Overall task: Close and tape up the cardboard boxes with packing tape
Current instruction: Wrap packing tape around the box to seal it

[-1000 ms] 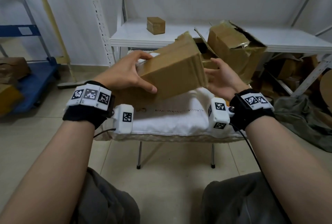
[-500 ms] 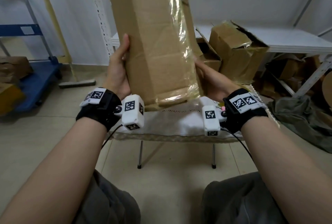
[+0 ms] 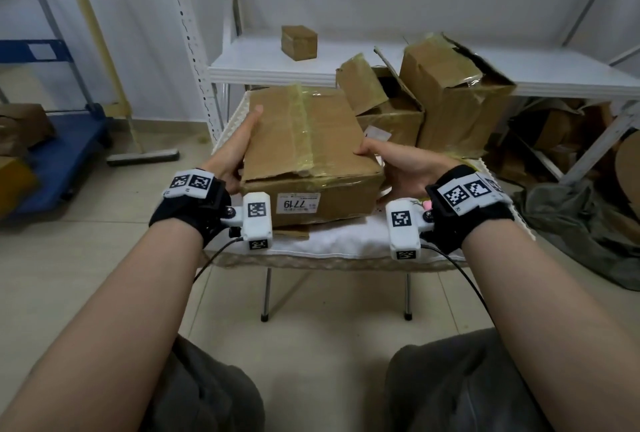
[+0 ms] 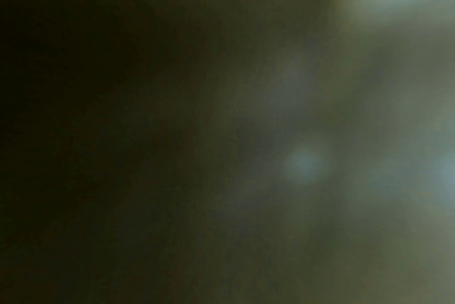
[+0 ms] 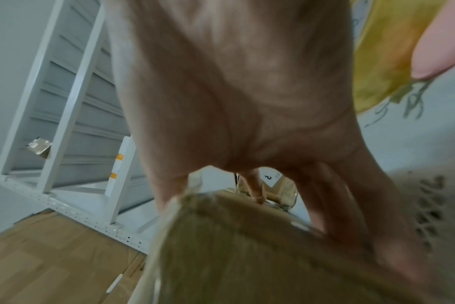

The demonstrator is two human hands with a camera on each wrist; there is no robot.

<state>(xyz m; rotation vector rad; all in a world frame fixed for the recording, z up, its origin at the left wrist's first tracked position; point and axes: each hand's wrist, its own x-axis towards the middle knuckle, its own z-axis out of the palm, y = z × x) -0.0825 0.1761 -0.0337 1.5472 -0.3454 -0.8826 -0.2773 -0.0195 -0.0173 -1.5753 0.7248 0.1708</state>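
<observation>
A brown cardboard box (image 3: 277, 147) lies flat on the white-covered small table (image 3: 339, 241), flaps closed, with a strip of yellowish clear tape (image 3: 306, 119) along its top and a "7719" label (image 3: 298, 203) on the near side. My left hand (image 3: 239, 147) grips its left side, thumb lying along the top edge. My right hand (image 3: 398, 161) grips the right side, thumb on top. In the right wrist view the box's corner (image 5: 247, 257) sits between thumb and fingers of the right hand (image 5: 234, 92). The left wrist view is dark and blurred.
Behind the held box stand an open carton (image 3: 388, 109) and a taller dented one (image 3: 450, 99). A small box (image 3: 299, 42) sits on the white shelf (image 3: 263, 67). A blue cart (image 3: 59, 161) is at left; cardboard scraps (image 3: 561, 133) and a grey cloth (image 3: 581, 234) at right.
The box was tilted, then raised on end in front of me, and has now been laid flat on the table, tape side up. Both hands stayed on its sides.
</observation>
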